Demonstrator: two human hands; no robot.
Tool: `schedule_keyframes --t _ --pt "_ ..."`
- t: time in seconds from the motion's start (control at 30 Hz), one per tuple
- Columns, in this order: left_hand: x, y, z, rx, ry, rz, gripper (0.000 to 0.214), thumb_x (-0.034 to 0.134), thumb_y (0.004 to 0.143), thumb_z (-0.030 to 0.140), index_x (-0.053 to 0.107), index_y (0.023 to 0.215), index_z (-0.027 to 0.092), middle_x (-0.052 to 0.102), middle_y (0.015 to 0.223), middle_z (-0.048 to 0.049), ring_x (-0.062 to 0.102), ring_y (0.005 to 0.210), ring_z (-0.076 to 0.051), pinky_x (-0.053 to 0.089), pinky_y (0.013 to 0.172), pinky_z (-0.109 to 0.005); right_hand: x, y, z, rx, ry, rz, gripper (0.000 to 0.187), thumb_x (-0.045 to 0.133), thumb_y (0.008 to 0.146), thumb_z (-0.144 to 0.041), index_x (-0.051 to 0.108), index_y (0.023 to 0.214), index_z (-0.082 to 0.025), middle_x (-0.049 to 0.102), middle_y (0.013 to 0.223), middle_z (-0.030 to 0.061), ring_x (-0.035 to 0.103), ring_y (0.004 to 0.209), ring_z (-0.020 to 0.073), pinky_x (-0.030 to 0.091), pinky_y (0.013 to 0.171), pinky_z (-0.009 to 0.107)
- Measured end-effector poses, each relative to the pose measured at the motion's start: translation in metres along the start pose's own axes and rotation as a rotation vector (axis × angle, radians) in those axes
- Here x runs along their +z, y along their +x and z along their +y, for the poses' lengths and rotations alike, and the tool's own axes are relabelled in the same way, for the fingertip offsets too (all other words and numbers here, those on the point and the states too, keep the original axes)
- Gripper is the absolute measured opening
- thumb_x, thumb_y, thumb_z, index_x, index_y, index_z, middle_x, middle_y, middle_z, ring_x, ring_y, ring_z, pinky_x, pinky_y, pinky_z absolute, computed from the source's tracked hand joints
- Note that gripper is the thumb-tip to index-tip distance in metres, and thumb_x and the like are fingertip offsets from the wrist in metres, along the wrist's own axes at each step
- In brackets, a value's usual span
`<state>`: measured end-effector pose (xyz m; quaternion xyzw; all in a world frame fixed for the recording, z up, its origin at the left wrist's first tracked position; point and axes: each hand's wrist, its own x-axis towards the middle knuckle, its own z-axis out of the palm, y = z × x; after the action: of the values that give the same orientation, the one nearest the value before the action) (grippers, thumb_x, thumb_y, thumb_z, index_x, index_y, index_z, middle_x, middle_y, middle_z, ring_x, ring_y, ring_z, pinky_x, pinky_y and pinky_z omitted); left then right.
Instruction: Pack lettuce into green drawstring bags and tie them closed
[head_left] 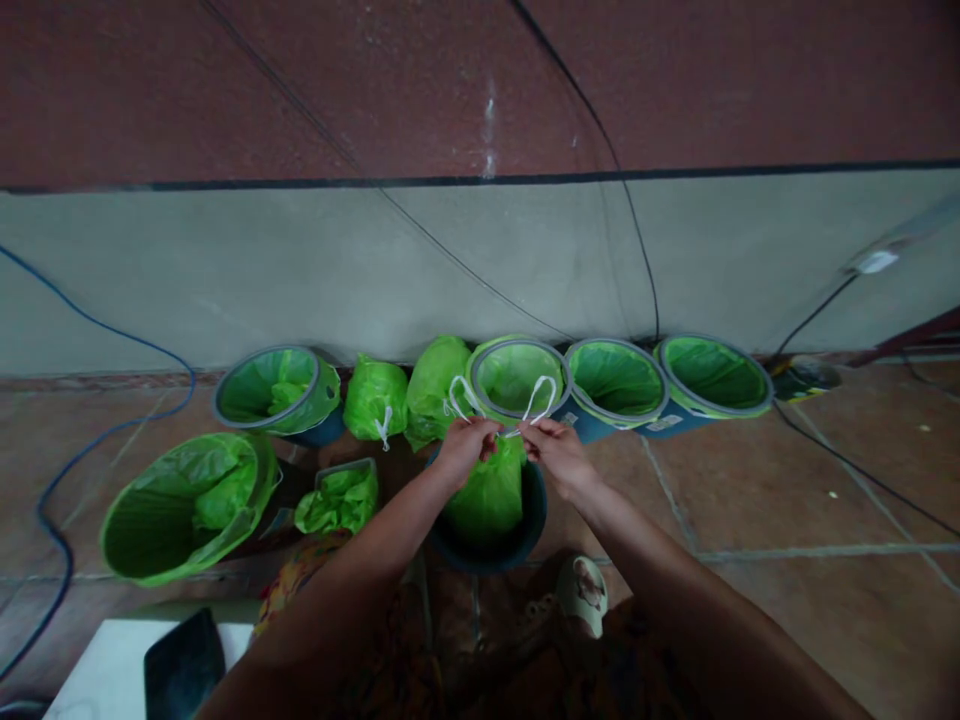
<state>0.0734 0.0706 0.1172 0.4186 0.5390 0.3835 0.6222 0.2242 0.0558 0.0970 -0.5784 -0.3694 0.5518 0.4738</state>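
Observation:
My left hand [466, 447] and my right hand [553, 452] are close together in the middle of the view, both closed on the white drawstring [541, 392] of a green garbage bag [487, 495]. A loop of the string sticks up from each hand. Below my hands the bag's gathered top leads down into a dark blue bin [534, 520], where its filled body sits. My fingers hide the place where the two string ends meet, so whether a knot is there cannot be made out.
Along the wall stand lined bins [262, 390], [521, 378], a bin [616, 378] and a bin [712, 375], with a tied green bag [376, 395] among them. At left are another lined bin [187, 510], a small bin [341, 500] and a blue cable [56, 500].

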Motion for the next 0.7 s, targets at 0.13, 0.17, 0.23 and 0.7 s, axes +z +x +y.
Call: schedule_keyframes --t 0.13,0.17,0.23,0.7 --pt "0.000 -0.002 0.004 -0.113 -0.300 -0.053 0.032 0.066 0.067 0.036 0.043 0.054 0.017 0.060 0.063 0.0001 0.042 0.042 -0.004 0.026 0.041 -0.019 -0.001 -0.004 -0.004 -0.434 -0.312 -0.033 0.026 0.060 0.083 -0.043 0.066 0.076 -0.019 0.064 0.083 0.0052 0.060 0.077 0.0178 0.048 0.071 0.032" --pt "-0.001 -0.002 0.004 -0.135 -0.308 -0.072 0.034 0.067 0.068 0.039 0.044 0.055 0.017 0.058 0.061 0.0011 0.041 0.041 -0.003 0.026 0.040 -0.019 -0.002 -0.006 -0.006 -0.560 -0.414 -0.052 0.023 0.057 0.086 -0.039 0.067 0.080 -0.019 0.065 0.098 0.0079 0.061 0.089 0.0202 0.049 0.080 0.035" --pt "-0.003 -0.002 0.004 -0.163 -0.292 -0.114 0.032 0.068 0.070 0.040 0.050 0.059 0.016 0.055 0.057 0.0026 0.042 0.041 -0.003 0.028 0.040 -0.018 -0.003 -0.009 -0.012 -0.760 -0.608 -0.103 0.021 0.052 0.091 -0.033 0.069 0.089 -0.021 0.060 0.123 0.0102 0.057 0.110 0.0238 0.045 0.096 0.041" --pt "-0.008 -0.008 0.010 -0.068 -0.048 -0.351 0.012 0.065 0.063 0.018 0.063 0.073 0.013 0.056 0.059 0.0033 0.047 0.048 -0.005 0.037 0.050 -0.019 0.003 -0.013 -0.010 -0.677 -0.783 -0.188 0.022 0.033 0.097 -0.030 0.052 0.089 -0.021 0.059 0.078 0.0040 0.056 0.073 0.0183 0.045 0.072 0.032"
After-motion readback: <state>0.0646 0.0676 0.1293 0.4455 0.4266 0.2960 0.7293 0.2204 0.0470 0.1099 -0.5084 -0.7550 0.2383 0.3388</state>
